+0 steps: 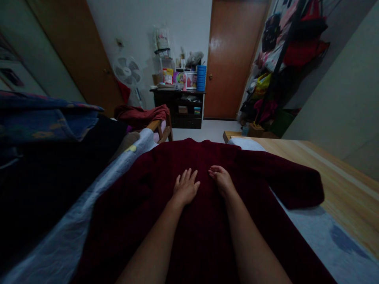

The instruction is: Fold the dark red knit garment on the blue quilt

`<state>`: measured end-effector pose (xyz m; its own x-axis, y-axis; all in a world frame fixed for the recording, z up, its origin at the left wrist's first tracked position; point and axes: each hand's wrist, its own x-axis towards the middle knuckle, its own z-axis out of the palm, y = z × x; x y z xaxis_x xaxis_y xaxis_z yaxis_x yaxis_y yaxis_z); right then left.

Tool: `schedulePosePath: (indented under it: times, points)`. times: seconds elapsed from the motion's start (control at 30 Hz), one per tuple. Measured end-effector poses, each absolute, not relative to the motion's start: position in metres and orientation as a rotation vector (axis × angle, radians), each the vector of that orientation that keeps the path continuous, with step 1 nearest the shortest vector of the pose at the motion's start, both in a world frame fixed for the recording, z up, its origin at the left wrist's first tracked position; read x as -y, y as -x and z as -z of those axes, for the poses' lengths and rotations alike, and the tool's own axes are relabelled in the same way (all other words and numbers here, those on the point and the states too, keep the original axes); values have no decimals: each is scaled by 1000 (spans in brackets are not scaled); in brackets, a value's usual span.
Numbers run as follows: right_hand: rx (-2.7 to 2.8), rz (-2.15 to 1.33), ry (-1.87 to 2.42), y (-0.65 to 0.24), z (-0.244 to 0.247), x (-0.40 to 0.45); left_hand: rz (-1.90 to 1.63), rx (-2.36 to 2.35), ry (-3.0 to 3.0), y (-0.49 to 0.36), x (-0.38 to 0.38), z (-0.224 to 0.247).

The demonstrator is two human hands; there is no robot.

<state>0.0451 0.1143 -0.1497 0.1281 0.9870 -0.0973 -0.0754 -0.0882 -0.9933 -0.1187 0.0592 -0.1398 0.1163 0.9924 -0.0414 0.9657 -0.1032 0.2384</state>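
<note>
A dark maroon long-sleeved garment (204,228) lies spread out on a bed, its collar end pointing away from me. My left hand (186,187) rests flat on the upper middle of it, fingers spread and holding nothing. Just to the right, my right hand (222,179) is turned on its side over the same cloth. Its fingers are loosely curved toward the left, and I see nothing held in them. One sleeve (296,179) of the garment stretches out to the right with a bend near its end. The left sleeve lies in shadow along the body.
A pale blue patterned bedsheet (328,232) shows under the garment, beside a wooden board (340,177) on the right. Dark and denim clothes (50,122) are heaped at left. Beyond are a fan (128,71), a black shelf (186,114), a door (229,59) and hanging bags (308,47).
</note>
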Motion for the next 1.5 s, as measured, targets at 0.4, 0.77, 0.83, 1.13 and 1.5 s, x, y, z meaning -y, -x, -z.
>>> schedulePosePath:
  times: [0.4, 0.77, 0.83, 1.13, 1.5]
  points:
    - [1914, -1253, 1395, -83, 113, -95, -188, -1960, -2167, 118, -61, 141]
    - [2170, -733, 1473, -76, 120, -97, -265, -1945, -2203, 121, -63, 145]
    - [1998, -667, 1476, -76, 123, -99, -302, -1936, -2213, 126, -66, 143]
    - [1644, -726, 1423, -67, 134, -104, -412, -2275, -2049, 160, -77, 143]
    - [1634, -544, 1627, -66, 130, -101, -395, -2350, -2037, 154, -78, 146]
